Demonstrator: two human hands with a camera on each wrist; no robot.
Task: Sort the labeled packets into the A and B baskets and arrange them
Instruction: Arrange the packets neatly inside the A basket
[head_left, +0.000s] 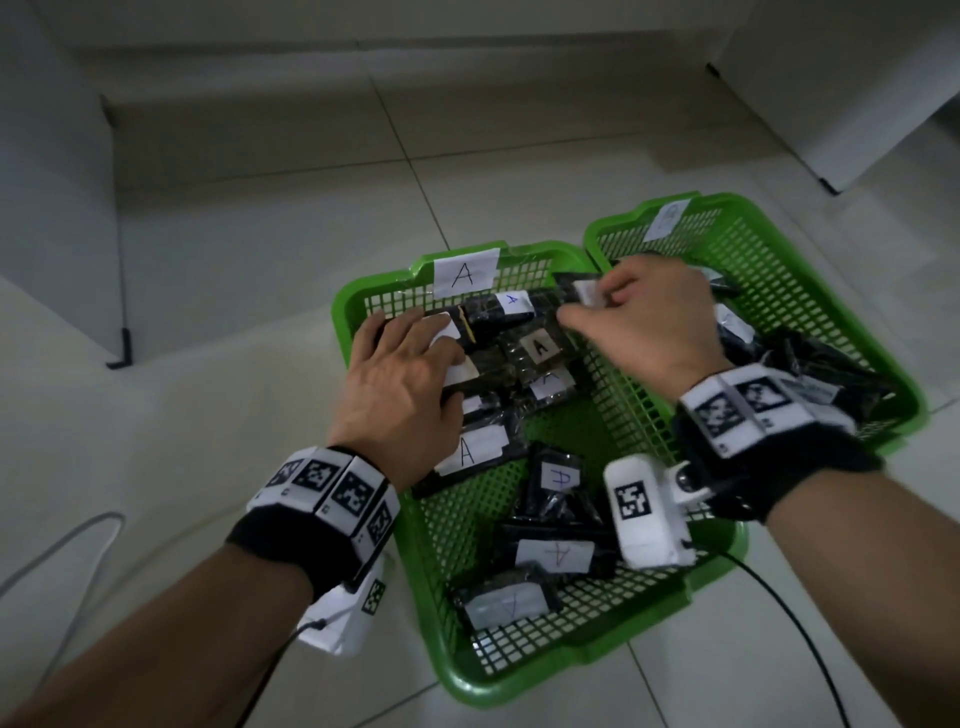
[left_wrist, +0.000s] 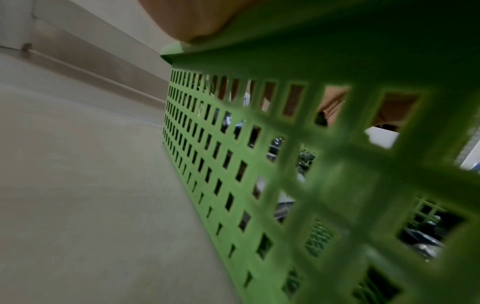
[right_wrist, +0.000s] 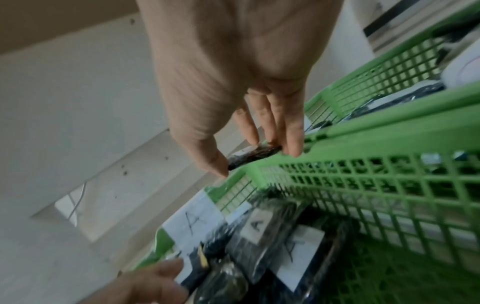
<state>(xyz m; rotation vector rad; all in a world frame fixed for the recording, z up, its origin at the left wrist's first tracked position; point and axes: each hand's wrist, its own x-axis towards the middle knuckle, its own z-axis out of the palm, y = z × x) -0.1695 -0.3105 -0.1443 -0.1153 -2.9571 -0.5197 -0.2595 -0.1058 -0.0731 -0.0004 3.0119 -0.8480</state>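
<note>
Packets of dark crinkly film, each with a white paper label, look light, limp and slippery; the flat middle or a sealed edge seems the safest hold. The right hand (head_left: 655, 312) pinches one packet (head_left: 576, 289) between thumb and fingertips above the rim where the A basket (head_left: 431, 525) meets the second basket (head_left: 779, 270). The left hand (head_left: 402, 387) lies flat, fingers straight, pressing the A-labelled packets (head_left: 524, 358) just beneath and ahead of it. More packets lie under the right wrist.

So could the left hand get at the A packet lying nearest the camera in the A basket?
Probably yes: that packet lies uncovered in the A basket, open from above; the left hand now rests flat on packets further in.
</note>
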